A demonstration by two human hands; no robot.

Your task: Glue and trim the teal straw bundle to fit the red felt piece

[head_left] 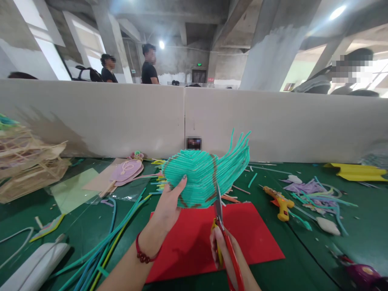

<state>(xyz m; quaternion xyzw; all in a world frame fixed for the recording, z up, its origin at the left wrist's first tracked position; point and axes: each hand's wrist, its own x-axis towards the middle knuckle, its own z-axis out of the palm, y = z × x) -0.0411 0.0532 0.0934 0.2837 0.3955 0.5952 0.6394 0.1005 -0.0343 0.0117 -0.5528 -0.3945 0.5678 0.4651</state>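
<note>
My left hand (169, 202) grips a teal piece (194, 173) built of many thin strips laid side by side, thumb on its face. Brown lines mark its surface, and loose strip ends (239, 161) fan out to the upper right. In my right hand (224, 242) are scissors (233, 258) with red and yellow handles, pointing up. Their blades (218, 204) meet the teal strips along the brown line on the right; whether they cut through there I cannot tell. Beneath both hands lies a red sheet (257, 238).
A yellow glue gun (281, 206) and purple scraps (306, 190) lie at right, with a purple tool (360, 270) nearer. Long coloured strips (109, 238), a white power strip (36, 266) and a lilac cutout (125, 169) are at left. A white partition (91, 117) borders the green table.
</note>
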